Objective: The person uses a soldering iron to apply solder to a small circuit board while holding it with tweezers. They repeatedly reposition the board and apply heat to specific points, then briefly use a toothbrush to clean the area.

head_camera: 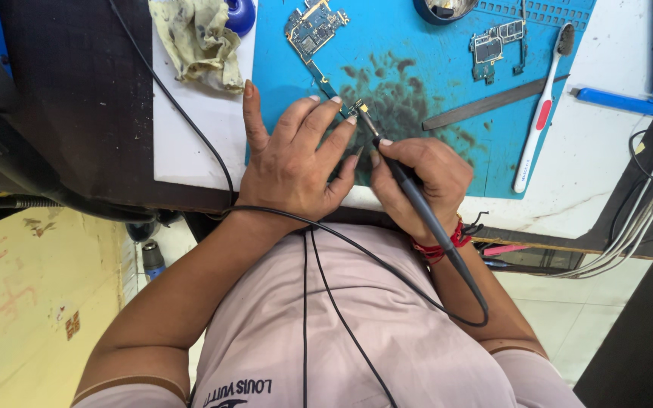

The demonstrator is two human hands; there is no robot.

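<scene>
The left hand (292, 162) lies flat, fingers spread toward one o'clock. The right hand (417, 181) is curled in a pen grip, pointing toward eleven o'clock.

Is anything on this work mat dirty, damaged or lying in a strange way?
Yes. The blue mat has a big dark stain around the soldering iron tip. A soiled rag lies crumpled beside it.

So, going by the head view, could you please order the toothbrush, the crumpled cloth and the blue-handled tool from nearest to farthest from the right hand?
From the right hand:
1. Toothbrush, just to its right on the mat's edge.
2. Blue-handled tool, farther right on the white top.
3. Crumpled cloth, far upper left, beyond the left hand.
</scene>
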